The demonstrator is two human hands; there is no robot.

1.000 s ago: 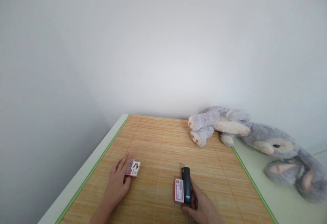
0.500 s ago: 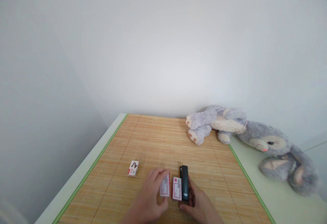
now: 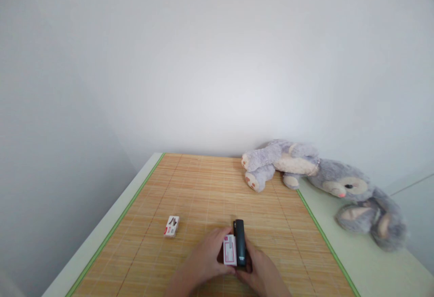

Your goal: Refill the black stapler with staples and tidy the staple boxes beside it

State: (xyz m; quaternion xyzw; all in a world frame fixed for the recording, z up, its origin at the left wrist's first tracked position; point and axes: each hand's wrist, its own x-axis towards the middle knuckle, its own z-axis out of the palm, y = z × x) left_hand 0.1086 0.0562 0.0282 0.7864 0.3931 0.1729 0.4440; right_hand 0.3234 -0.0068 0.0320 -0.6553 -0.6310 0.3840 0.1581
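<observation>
A black stapler (image 3: pixel 240 246) lies on a bamboo mat (image 3: pixel 203 188), and a white and red staple box (image 3: pixel 229 250) sits tight against its left side. My left hand (image 3: pixel 203 263) presses its fingertips on the left edge of that box, fingers drawn together. My right hand (image 3: pixel 262 273) grips the stapler from the right and rear. A second small white and red box (image 3: pixel 171 226) lies apart on the mat to the left, touched by nothing.
A grey plush rabbit (image 3: pixel 325 181) lies on its side at the back right, partly on the mat and partly on the pale green tabletop (image 3: pixel 359 261). Plain white walls close the back and the left.
My left hand let go of the far-left box, crossed to the right with a box, and now pushes against the box beside the stapler. Only one box shows there now.
</observation>
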